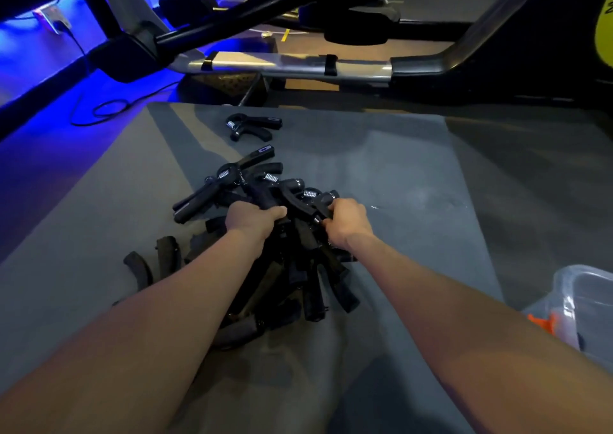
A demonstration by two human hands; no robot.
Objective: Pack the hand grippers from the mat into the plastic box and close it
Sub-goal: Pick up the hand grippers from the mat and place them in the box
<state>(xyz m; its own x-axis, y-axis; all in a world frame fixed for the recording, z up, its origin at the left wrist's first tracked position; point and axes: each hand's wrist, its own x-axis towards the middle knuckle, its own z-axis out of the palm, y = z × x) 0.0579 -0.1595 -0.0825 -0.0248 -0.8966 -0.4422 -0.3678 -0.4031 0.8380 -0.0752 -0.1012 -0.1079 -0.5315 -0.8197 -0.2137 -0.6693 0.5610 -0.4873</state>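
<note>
A heap of black hand grippers [285, 254] lies on the grey mat [381, 168], and both hands are buried in its far end: the left hand [252, 218] is closed around a dark handle, the right hand [346, 221] is clenched on another gripper's handle beside a steel spring. Beyond the hands, one lone gripper [253, 127] rests apart near the mat's far edge. To the right of the right forearm, off the mat, stands the clear plastic box [583, 297], open-topped, with something orange [540, 322] showing through its wall; its contents otherwise cannot be made out.
</note>
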